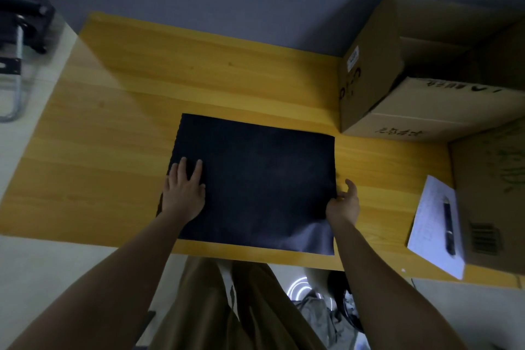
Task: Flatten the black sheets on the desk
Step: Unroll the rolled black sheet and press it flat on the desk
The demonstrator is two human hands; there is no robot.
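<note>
A black sheet (261, 176) lies near the front edge of the yellow wooden desk (119, 111). My left hand (183, 192) rests palm down on the sheet's left part, fingers spread. My right hand (343, 203) is at the sheet's right edge, with fingers pinching that edge and the thumb raised. The near right corner of the sheet looks slightly lifted and creased, catching pale light. Whether more than one sheet is stacked there I cannot tell.
Cardboard boxes (397, 88) stand at the back right of the desk, with another box (494, 193) on the right. A white paper (431, 224) with a dark pen (449, 227) on it lies near the right front edge. A chair frame (17, 65) stands at the far left.
</note>
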